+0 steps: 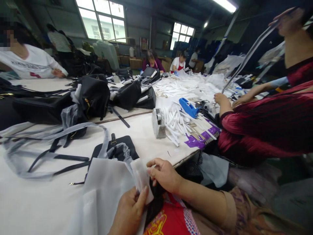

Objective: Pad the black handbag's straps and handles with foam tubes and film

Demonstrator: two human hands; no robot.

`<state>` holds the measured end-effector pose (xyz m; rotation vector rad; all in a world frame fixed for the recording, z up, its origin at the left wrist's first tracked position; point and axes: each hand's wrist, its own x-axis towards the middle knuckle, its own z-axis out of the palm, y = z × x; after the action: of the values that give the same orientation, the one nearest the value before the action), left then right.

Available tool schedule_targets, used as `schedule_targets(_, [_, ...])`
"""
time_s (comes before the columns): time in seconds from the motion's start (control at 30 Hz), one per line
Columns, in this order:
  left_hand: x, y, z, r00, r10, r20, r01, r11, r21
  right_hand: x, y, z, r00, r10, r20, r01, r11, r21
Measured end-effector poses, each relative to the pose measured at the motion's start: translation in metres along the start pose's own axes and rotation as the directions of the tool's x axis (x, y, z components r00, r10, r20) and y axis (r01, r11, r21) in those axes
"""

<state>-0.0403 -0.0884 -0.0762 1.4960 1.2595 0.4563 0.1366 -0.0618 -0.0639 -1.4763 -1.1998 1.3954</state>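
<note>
My left hand (132,209) is closed round the lower end of a white, translucent foam wrap (140,178), rolled into a flat tube, with the thumb lying along it. At the wrap's upper right edge, the fingertips of my right hand (166,174) are pinched together; whatever is between them is too small to make out. A larger translucent white sheet (107,176) lies beneath and left of my hands. Behind it is a black bag (127,143) with a buckled strap, partly covered by the sheet and a clear plastic-wrapped strap (106,140).
A grey tape dispenser (158,125) and a blue tape dispenser (188,107) stand beside a pile of white rolled tubes (173,120). Black handbags (95,94) crowd the table's left side. At right, a co-worker in a red-black top (264,120) handles a long strip (249,54).
</note>
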Motion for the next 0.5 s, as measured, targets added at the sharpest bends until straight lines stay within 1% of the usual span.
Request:
schedule_targets(0.03, [0.000, 0.000, 0.000, 1.000, -0.010, 0.003, 0.010, 1.000, -0.002, 0.006, 0.000, -0.013, 0.994, -0.079, -0.082, 0.071, 0.992, -0.101])
schedule_targets(0.07, [0.001, 0.000, 0.000, 1.000, -0.020, 0.005, 0.020, 1.000, -0.004, 0.013, 0.000, -0.029, 0.968, -0.179, -0.174, 0.134, 0.961, -0.243])
schedule_targets(0.1, [0.001, -0.001, 0.001, 1.000, -0.027, 0.010, 0.027, 1.000, -0.006, 0.023, 0.000, -0.048, 0.925, -0.283, -0.254, 0.168, 0.904, -0.393])
schedule_targets(0.13, [0.002, -0.001, 0.001, 0.999, -0.031, 0.011, 0.031, 0.999, -0.009, 0.033, 0.000, -0.068, 0.872, -0.369, -0.321, 0.157, 0.833, -0.531])
schedule_targets(0.17, [0.002, -0.002, 0.002, 0.999, -0.033, 0.010, 0.033, 0.999, -0.011, 0.044, 0.001, -0.088, 0.832, -0.417, -0.365, 0.098, 0.760, -0.643])
schedule_targets(0.23, [0.003, -0.004, 0.002, 0.999, -0.031, 0.006, 0.031, 0.999, -0.008, 0.063, 0.004, -0.125, 0.799, -0.428, -0.423, 0.002, 0.705, -0.710])
schedule_targets(0.3, [0.004, -0.004, 0.002, 1.000, -0.030, 0.008, 0.030, 1.000, 0.007, 0.074, 0.010, -0.149, 0.796, -0.408, -0.448, -0.065, 0.678, -0.733])
schedule_targets(0.37, [0.004, -0.001, 0.001, 0.999, -0.034, 0.025, 0.033, 0.999, 0.014, 0.077, 0.021, -0.158, 0.804, -0.397, -0.443, -0.108, 0.636, -0.764])
schedule_targets(0.43, [0.005, 0.002, -0.001, 0.998, -0.043, 0.040, 0.043, 0.999, 0.013, 0.073, 0.033, -0.156, 0.818, -0.385, -0.428, -0.141, 0.587, -0.797])
schedule_targets(0.5, [0.005, 0.005, -0.001, 0.998, -0.050, 0.038, 0.049, 0.998, 0.025, 0.069, 0.044, -0.149, 0.833, -0.367, -0.415, -0.175, 0.537, -0.825])
